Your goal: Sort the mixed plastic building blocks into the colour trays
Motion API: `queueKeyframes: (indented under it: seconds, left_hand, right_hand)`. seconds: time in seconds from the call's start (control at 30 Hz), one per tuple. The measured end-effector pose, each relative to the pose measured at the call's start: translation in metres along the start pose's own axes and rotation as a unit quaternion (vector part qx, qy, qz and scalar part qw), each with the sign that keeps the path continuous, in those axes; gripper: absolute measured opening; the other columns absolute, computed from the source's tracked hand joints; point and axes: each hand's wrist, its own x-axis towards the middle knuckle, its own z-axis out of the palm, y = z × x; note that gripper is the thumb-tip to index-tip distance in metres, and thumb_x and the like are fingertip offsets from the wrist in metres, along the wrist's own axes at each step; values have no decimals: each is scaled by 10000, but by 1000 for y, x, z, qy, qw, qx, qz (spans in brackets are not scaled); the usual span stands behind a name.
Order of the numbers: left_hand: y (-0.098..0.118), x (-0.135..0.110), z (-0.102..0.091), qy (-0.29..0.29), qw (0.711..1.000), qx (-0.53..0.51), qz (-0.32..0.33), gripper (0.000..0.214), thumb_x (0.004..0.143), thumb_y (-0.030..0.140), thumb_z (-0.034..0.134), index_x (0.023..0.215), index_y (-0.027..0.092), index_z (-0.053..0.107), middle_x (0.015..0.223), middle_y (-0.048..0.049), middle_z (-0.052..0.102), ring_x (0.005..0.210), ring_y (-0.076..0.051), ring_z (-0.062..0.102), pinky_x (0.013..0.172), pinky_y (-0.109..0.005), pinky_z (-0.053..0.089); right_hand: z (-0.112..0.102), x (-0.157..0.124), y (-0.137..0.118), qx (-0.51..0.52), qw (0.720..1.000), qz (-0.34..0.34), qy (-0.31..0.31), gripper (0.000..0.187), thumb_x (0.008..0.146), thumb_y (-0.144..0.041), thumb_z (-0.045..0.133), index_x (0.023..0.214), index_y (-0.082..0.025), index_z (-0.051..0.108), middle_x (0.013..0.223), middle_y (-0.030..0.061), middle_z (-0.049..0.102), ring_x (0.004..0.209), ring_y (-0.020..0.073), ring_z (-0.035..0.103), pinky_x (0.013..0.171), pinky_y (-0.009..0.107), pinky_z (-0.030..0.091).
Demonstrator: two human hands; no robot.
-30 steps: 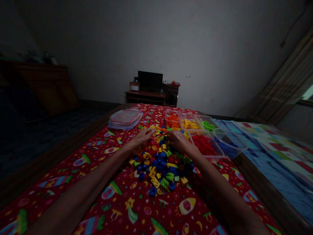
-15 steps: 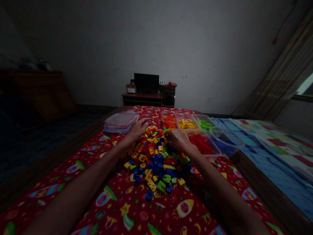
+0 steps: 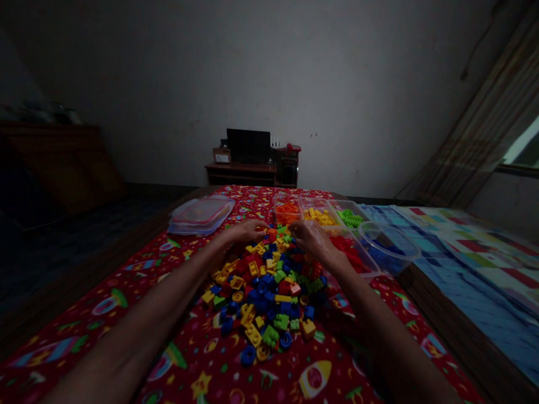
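Observation:
A heap of small plastic bricks (image 3: 265,292) in yellow, blue, red, green and orange lies on a red patterned cloth (image 3: 177,331). My left hand (image 3: 246,230) rests palm down at the heap's far left edge, fingers curled toward the bricks. My right hand (image 3: 309,235) sits at the far right edge, fingers bent down into the bricks. Whether either hand holds a brick is hidden. Beyond the hands stand clear tubs of orange bricks (image 3: 287,211), yellow bricks (image 3: 319,215), green bricks (image 3: 352,216) and red bricks (image 3: 353,255).
A clear round bowl with blue bricks (image 3: 389,247) stands right of the red tub. Stacked clear lids (image 3: 201,214) lie at the far left of the cloth. A blue patterned mat (image 3: 467,269) lies to the right. A low cabinet with a dark screen (image 3: 248,147) stands at the wall.
Both hands have drawn closer together at the far end of the heap, the left moving right from beside the lids. The view has tipped down slightly.

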Motion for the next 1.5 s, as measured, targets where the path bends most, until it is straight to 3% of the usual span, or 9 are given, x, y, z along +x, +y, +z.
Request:
queueKeyframes:
  seconds: [0.13, 0.3, 0.43, 0.53, 0.73, 0.93, 1.23, 1.37, 1.5]
  left_hand:
    - [1, -21, -6, 50, 998, -19, 41, 369, 709, 410, 497, 922, 176, 688, 966, -46, 692, 900, -210, 618, 799, -276, 481]
    - [7, -34, -19, 35, 999, -37, 17, 414, 788, 492, 431, 781, 166, 685, 731, -15, 682, 711, -185, 616, 668, -266, 489]
    - [0, -35, -24, 91, 994, -48, 31, 381, 782, 438, 432, 840, 162, 690, 860, -49, 710, 807, -210, 639, 765, -303, 494]
    - [-17, -33, -17, 139, 990, -22, 4, 370, 734, 356, 446, 923, 155, 692, 975, -81, 709, 904, -235, 634, 849, -346, 482]
    - [-45, -29, -3, 73, 997, 13, -2, 404, 665, 274, 525, 1029, 196, 682, 1084, -56, 682, 1006, -220, 606, 913, -321, 460]
    - [-55, -29, -6, 102, 992, 73, -28, 396, 627, 242, 605, 1007, 192, 705, 996, -75, 646, 956, -240, 599, 877, -326, 477]
    - [-39, -42, -12, 88, 991, 93, -33, 255, 692, 281, 586, 882, 197, 734, 941, -92, 639, 960, -265, 591, 892, -363, 465]
    - [-29, -44, -14, 68, 990, 123, -33, 229, 722, 274, 576, 862, 190, 737, 939, -98, 643, 967, -262, 589, 891, -353, 465]
    - [-22, -47, -15, 62, 985, 152, -46, 225, 717, 223, 586, 889, 200, 728, 938, -69, 652, 966, -231, 588, 911, -324, 456]
  right_hand:
    - [7, -1, -5, 1, 1000, -11, -15, 210, 765, -96, 442, 755, -146, 646, 657, 40, 593, 542, 105, 397, 517, 240, 232]
    - [14, 13, -13, -35, 999, -25, -22, 252, 762, -85, 445, 878, -141, 661, 750, 61, 631, 608, 124, 470, 535, 247, 256]
    - [25, 47, -21, -102, 992, -57, -38, 329, 828, -88, 395, 1039, -126, 644, 930, 117, 658, 778, 166, 566, 608, 244, 338]
    - [34, 70, -25, -146, 983, -72, -90, 348, 826, -96, 430, 1117, -113, 621, 1055, 156, 643, 921, 205, 593, 685, 249, 399]
    - [34, 84, -23, -145, 965, -93, -199, 317, 766, -69, 495, 1011, -132, 686, 1053, 132, 674, 938, 199, 619, 708, 225, 444]
    - [25, 99, -18, -104, 978, -66, -168, 285, 752, -165, 554, 991, -159, 709, 931, 83, 704, 820, 173, 636, 636, 199, 433]
    - [64, 119, -28, -162, 969, -103, -154, 345, 855, -192, 470, 1158, -111, 614, 1179, 169, 617, 1082, 226, 579, 847, 289, 463]
    - [78, 120, -28, -175, 955, -139, -196, 311, 871, -242, 488, 1126, -150, 640, 1161, 136, 634, 1059, 223, 594, 846, 292, 468]
    - [76, 116, -30, -181, 963, -112, -168, 308, 858, -300, 508, 1117, -214, 651, 1133, 99, 650, 1051, 229, 593, 840, 305, 468]
